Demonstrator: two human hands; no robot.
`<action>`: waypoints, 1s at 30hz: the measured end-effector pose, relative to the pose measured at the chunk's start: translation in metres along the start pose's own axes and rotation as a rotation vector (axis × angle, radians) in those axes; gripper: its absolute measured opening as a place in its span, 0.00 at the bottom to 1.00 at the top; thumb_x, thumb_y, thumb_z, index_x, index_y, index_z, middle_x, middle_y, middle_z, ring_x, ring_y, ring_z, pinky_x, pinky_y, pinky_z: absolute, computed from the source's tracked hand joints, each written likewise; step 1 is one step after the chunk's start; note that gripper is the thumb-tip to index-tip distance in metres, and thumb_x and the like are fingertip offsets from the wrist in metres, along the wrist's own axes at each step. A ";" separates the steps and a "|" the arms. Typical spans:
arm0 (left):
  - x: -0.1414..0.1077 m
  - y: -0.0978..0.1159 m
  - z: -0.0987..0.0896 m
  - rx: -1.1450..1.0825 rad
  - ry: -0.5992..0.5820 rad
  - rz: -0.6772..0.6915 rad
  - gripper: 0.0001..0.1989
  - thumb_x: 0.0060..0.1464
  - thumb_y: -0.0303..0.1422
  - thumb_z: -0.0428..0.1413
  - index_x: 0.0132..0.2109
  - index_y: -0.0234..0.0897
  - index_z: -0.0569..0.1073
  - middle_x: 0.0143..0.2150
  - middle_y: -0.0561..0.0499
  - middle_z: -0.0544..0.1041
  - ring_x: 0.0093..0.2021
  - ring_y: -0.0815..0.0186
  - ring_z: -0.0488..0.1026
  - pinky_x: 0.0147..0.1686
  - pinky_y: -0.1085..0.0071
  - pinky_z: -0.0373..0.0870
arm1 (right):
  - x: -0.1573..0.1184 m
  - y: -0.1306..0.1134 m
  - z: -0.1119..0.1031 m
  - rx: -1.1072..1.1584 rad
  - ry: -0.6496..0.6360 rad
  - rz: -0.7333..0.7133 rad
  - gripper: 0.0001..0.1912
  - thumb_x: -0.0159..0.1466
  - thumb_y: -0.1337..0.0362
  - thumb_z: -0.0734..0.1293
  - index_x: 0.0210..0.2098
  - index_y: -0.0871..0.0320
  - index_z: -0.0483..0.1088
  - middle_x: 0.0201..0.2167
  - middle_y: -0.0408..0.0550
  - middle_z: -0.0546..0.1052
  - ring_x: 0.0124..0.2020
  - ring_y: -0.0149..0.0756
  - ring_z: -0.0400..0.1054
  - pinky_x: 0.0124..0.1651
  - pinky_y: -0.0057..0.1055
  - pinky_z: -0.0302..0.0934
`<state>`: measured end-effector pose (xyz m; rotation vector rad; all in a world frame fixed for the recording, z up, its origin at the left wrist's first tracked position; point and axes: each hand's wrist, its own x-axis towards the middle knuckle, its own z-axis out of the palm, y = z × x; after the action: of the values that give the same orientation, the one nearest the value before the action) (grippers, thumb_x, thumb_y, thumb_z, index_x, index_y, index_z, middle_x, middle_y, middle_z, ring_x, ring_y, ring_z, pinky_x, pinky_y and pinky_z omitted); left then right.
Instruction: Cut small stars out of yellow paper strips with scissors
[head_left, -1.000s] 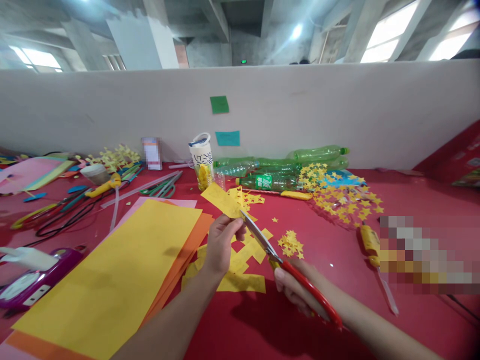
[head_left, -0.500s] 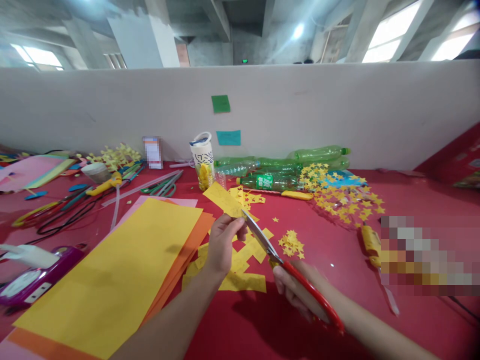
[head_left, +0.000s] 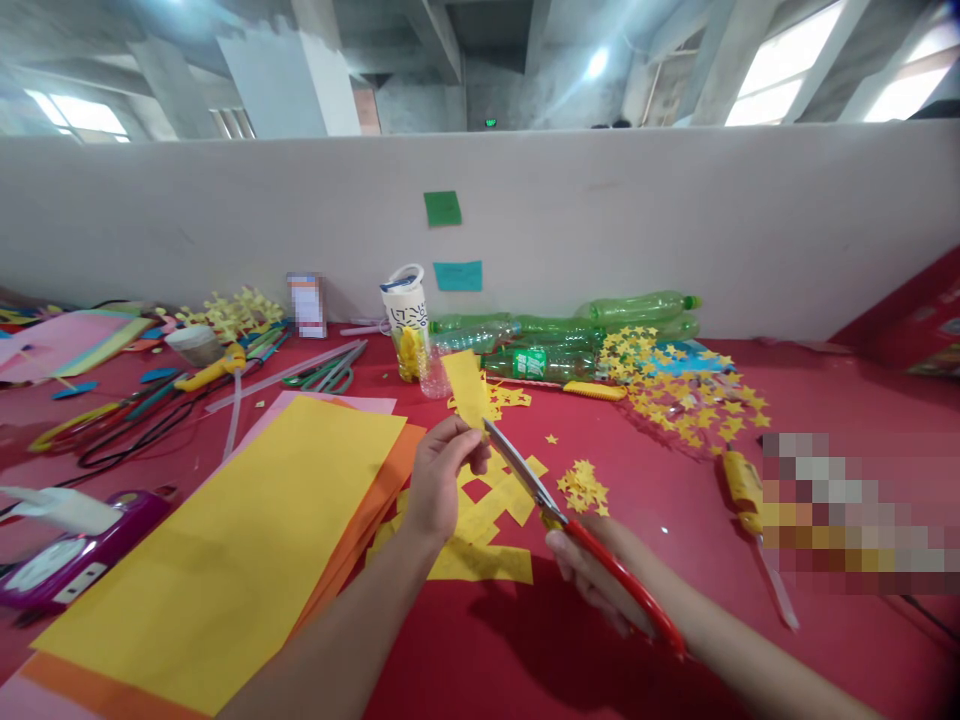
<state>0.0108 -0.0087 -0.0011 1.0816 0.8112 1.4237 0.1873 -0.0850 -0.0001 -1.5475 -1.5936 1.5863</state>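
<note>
Pinched between the thumb and fingers of my left hand (head_left: 442, 475) is a strip of yellow paper (head_left: 465, 385), held upright above the table. My right hand (head_left: 600, 565) grips red-handled scissors (head_left: 525, 470), whose blade tips meet the strip's lower right edge beside my left thumb. Whether the blades are cutting into it, I cannot tell. Under both hands lie several loose yellow paper pieces (head_left: 484, 560). A small heap of yellow stars (head_left: 583, 488) sits just right of the scissors, and one lone star (head_left: 551, 439) rests behind it.
Large yellow sheets (head_left: 225, 550) over orange ones cover the left side, near a purple power strip (head_left: 82, 560). Green bottles (head_left: 555, 362), a patterned tumbler (head_left: 405, 315) and a yellow-handled cutter (head_left: 592, 391) line the back. Many stars (head_left: 675, 390) and a yellow glue gun (head_left: 742, 485) lie right.
My left hand has turned the yellow strip from a leftward slant to nearly upright and shifted slightly left. The scissors stay in about the same place.
</note>
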 end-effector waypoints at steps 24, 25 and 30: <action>0.007 0.009 -0.008 0.063 -0.169 -0.017 0.06 0.51 0.29 0.51 0.27 0.34 0.67 0.21 0.54 0.68 0.21 0.74 0.62 0.23 0.76 0.58 | -0.002 -0.006 -0.003 -0.088 0.071 -0.057 0.23 0.57 0.44 0.58 0.21 0.58 0.57 0.10 0.33 0.55 0.08 0.20 0.49 0.11 0.18 0.46; 0.007 0.008 -0.008 0.061 -0.182 -0.029 0.07 0.51 0.29 0.51 0.27 0.33 0.67 0.21 0.54 0.68 0.21 0.74 0.62 0.23 0.76 0.58 | -0.001 -0.005 -0.002 -0.089 0.080 -0.064 0.23 0.57 0.44 0.58 0.21 0.57 0.57 0.10 0.33 0.55 0.08 0.20 0.49 0.11 0.18 0.45; 0.006 0.008 -0.007 0.020 -0.146 -0.048 0.04 0.50 0.29 0.51 0.29 0.33 0.68 0.23 0.53 0.70 0.21 0.74 0.63 0.23 0.75 0.59 | 0.000 -0.002 -0.002 -0.129 0.110 -0.072 0.21 0.57 0.47 0.61 0.20 0.58 0.56 0.10 0.33 0.55 0.09 0.21 0.49 0.12 0.18 0.43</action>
<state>0.0014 -0.0028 0.0045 1.1592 0.7428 1.2834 0.1885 -0.0838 0.0025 -1.5952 -1.6996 1.3600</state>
